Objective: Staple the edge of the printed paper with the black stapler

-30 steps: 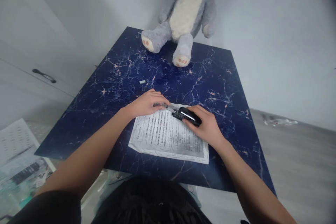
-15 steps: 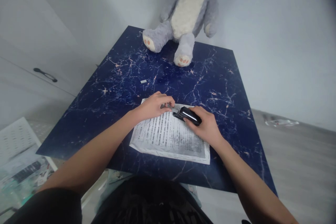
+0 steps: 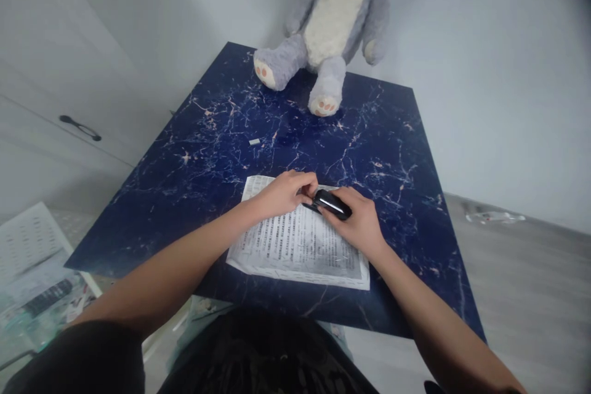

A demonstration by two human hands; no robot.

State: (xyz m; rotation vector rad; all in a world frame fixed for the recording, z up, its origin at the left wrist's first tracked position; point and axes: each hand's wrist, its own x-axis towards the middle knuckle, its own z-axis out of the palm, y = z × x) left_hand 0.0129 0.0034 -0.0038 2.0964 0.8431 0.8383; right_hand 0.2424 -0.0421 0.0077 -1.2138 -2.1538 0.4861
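Note:
A printed sheet of paper [image 3: 295, 246] lies on the dark blue marbled table [image 3: 212, 154] in front of me. My right hand [image 3: 357, 221] grips a black stapler [image 3: 331, 204] resting on the sheet's far edge. My left hand [image 3: 286, 192] has its fingers closed at the stapler's front end, pinching its metal part; the exact contact is hidden by the fingers.
A grey plush toy [image 3: 330, 31] sits at the table's far edge against the white wall. A small white scrap [image 3: 254, 141] lies on the table to the left. A cabinet handle [image 3: 79, 128] and papers on the floor [image 3: 32, 277] are at the left.
My left hand has slid right along the sheet's far edge to the stapler's front, and the protruding metal part is now covered by its fingers. The right hand has stayed on the stapler.

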